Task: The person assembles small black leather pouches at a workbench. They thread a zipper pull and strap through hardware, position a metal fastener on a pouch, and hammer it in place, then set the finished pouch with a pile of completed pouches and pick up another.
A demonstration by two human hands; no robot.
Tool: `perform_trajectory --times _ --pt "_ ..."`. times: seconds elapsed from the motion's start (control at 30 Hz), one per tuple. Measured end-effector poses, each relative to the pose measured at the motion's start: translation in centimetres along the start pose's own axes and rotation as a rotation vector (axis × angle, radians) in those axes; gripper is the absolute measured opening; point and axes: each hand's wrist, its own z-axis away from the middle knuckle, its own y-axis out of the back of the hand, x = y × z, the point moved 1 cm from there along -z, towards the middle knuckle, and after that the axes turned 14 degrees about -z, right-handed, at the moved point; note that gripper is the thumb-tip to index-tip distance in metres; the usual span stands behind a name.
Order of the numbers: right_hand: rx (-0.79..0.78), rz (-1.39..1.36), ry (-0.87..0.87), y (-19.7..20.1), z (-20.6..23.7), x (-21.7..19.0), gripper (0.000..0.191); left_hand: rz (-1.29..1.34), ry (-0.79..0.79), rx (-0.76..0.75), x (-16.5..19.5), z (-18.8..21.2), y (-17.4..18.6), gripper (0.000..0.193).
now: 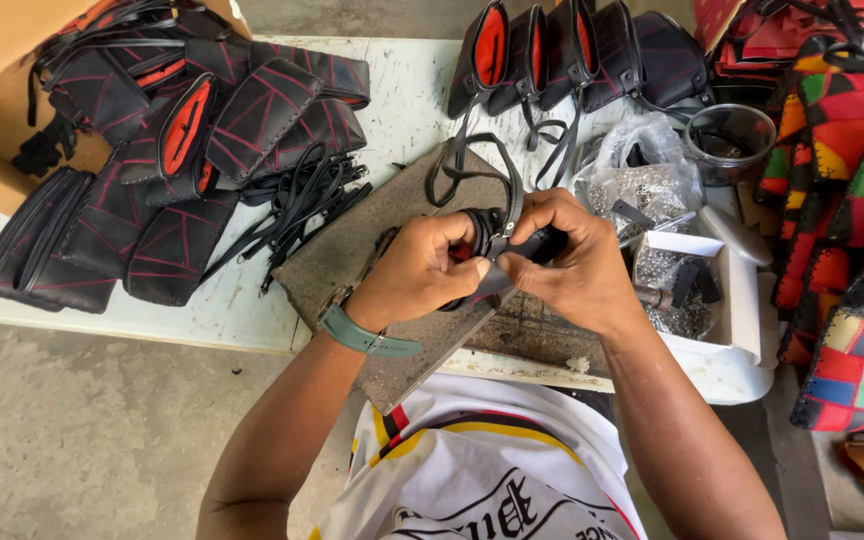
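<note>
small black pouch point(492, 255) pinched between left hand point(422, 270) and right hand point(572, 265).

**Even daylight, sharp centre, bent edges**

Soft, bright light fills the frame, and shadows under the hands are faint. The white table point(407, 110) at upper centre is mildly washed out. Wide-angle distortion curves the edges; focus is crisp throughout.
</note>
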Motion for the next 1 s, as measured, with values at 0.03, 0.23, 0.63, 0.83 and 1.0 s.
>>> perform_trajectory --times 0.03,0.23,0.63,0.83,1.0 --pt "-0.014 0.004 0.019 0.2 -0.1 0.1 0.026 -0.013 -0.005 0.003 -0.1 0.0 0.1 0.005" --pt "-0.033 0.016 0.067 0.1 0.0 0.2 0.027 -0.071 0.026 0.024 -0.2 -0.2 -0.1 0.008" --pt "0.087 0.159 0.187 -2.7 1.5 -1.1 0.028 -0.243 -0.025 0.138 0.9 1.5 -1.1 0.008" --pt "0.147 0.250 0.275 0.3 2.1 -2.2 0.033 -0.106 0.017 0.126 0.3 0.2 -1.8 0.006" --pt "0.381 0.704 -0.080 10.8 6.5 -2.2 0.012 0.041 0.149 0.163 -2.1 0.2 1.4 0.004"
